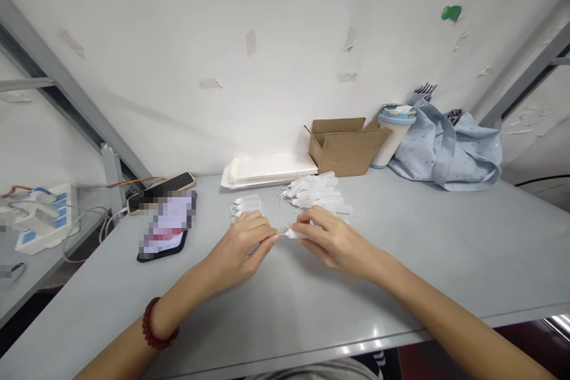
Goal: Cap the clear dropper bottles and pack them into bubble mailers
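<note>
In the head view, my right hand (pixel 327 237) is closed around a small white plastic squeeze bottle (pixel 293 234), its narrow end pointing left. My left hand (pixel 249 246) pinches the thin white strand (pixel 282 235) that sticks out of that end. Most of the held bottle is hidden behind my right fingers. A loose pile of similar translucent bottles (pixel 316 190) lies just beyond my right hand. Several more bottles (pixel 247 200) lie side by side beyond my left hand, with thin white tails at their left ends.
Behind the bottles are a stack of white packets (pixel 271 169) and an open cardboard box (pixel 345 151). A lidded cup (pixel 394 136) and a light blue fabric bag (pixel 449 148) stand at the right. Two phones, one a black phone (pixel 183 242), and a power strip (pixel 44 225) lie left.
</note>
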Motion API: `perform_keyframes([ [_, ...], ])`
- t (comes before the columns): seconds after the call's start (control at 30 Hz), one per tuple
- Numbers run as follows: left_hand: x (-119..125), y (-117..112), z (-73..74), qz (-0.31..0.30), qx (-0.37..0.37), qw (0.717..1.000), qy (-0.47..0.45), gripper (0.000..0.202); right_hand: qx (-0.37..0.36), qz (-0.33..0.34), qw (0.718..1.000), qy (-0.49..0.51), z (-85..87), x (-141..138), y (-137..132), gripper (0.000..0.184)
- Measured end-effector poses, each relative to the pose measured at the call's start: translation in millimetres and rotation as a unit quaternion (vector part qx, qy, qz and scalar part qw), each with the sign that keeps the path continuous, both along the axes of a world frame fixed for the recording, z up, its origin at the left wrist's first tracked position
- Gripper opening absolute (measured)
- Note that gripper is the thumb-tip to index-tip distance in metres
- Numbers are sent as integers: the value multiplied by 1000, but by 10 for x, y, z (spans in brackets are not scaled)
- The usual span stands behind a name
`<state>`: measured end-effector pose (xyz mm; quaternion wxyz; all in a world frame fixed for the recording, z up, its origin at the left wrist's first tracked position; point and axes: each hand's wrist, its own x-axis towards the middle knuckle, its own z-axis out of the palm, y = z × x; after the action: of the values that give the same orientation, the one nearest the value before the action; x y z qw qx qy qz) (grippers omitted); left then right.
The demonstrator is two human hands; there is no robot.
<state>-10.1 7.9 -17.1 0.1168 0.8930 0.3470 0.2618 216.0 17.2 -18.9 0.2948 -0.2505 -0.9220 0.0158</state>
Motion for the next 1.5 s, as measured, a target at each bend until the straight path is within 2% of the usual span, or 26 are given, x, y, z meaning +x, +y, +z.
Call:
perform_keyframes([
  [0.23, 15, -17, -2, -16, -10, 998, 55, 22, 4, 25, 999, -29, -103, -14, -14, 28],
  [0.7, 49, -60, -36, -21, 2, 999, 31, 22, 63, 53, 997, 13, -166, -52, -35, 39],
  [0.83, 54, -36, -39, -10, 15, 1000, -11, 20, 38, 61, 996, 60, -138, -55, 8, 34],
  [1.0, 30, -14, -14, 0, 65, 995, -71, 16, -75, 14, 991, 111, -68, -19, 56, 27],
  [1.1, 26, -24, 15, -1, 62, 995, -81, 13, -112, 11, 988, 108, -40, -1, 48, 23],
  [1.3, 46, -49, 63, 3, 46, 992, -121, 11, -111, 11, 985, 130, -7, 2, 15, 20],
  [1.5, 73, -50, 40, 2, 44, 989, -138, 12, -90, 29, 987, 128, -23, -17, 8, 19],
])
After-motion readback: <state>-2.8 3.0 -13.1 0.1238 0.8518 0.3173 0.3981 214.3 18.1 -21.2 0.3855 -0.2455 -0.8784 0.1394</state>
